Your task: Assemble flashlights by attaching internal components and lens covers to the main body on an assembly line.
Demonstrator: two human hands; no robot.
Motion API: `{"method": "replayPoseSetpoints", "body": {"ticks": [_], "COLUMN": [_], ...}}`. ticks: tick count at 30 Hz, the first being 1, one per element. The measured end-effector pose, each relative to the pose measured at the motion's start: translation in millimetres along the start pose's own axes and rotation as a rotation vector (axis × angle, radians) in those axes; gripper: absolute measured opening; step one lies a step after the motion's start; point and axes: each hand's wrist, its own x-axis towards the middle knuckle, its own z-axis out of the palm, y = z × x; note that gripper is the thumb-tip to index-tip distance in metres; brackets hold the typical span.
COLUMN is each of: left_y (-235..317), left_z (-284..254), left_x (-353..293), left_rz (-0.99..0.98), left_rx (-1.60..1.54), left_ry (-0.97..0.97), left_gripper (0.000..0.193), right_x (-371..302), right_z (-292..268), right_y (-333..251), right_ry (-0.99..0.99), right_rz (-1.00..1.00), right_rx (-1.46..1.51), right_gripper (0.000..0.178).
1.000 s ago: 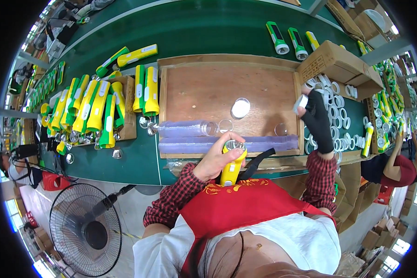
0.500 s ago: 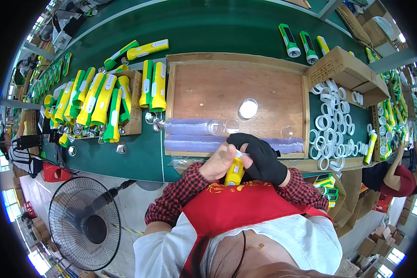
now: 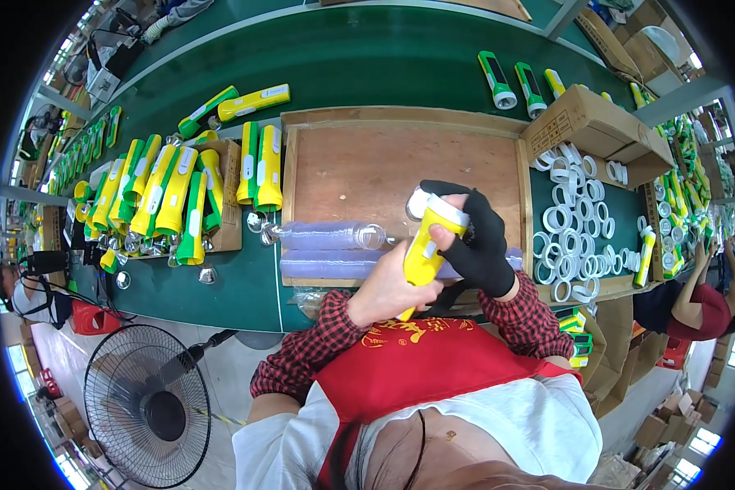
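Observation:
Above the near edge of the wooden tray (image 3: pixel 400 117), both hands hold a yellow flashlight (image 3: pixel 424 260), tilted with its wide head up and to the right. A white ring (image 3: pixel 452 211) circles that head. My bare left hand (image 3: pixel 384 287) wraps round the lower body. My right hand (image 3: pixel 483 245), in a black glove with bare fingertips showing, is closed round the head at the ring. Just below the hands, two rows of stacked clear lenses (image 3: pixel 322 264) lie along the tray's near side, partly hidden by my hands.
Yellow and green flashlights (image 3: pixel 171 200) fill a cardboard box at left, with more beside it. Loose white rings (image 3: pixel 558 219) lie at right below a tilted cardboard box (image 3: pixel 600 122). A floor fan (image 3: pixel 159 408) stands at lower left. Other people work at both sides.
The flashlight has come up and away from my chest, and its ringed head now shows above my hands. My right hand has moved up and right with it. The view has shifted slightly.

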Motion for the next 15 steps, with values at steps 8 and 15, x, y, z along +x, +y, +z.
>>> {"method": "replayPoseSetpoints", "body": {"ticks": [8, 15], "left_y": [9, 25], "left_z": [-9, -7], "left_x": [0, 10], "left_rz": [-0.153, 0.453], "left_rx": [-0.536, 0.454], "left_ry": [-0.516, 0.085], "left_gripper": [0.041, 0.039], "right_x": [-3, 20], "right_z": [-3, -18], "right_y": [-1, -20], "right_ry": [-0.016, -0.109], "right_rz": [-0.090, 0.025], "right_rx": [0.452, 0.024], "right_gripper": [0.035, 0.034]}}
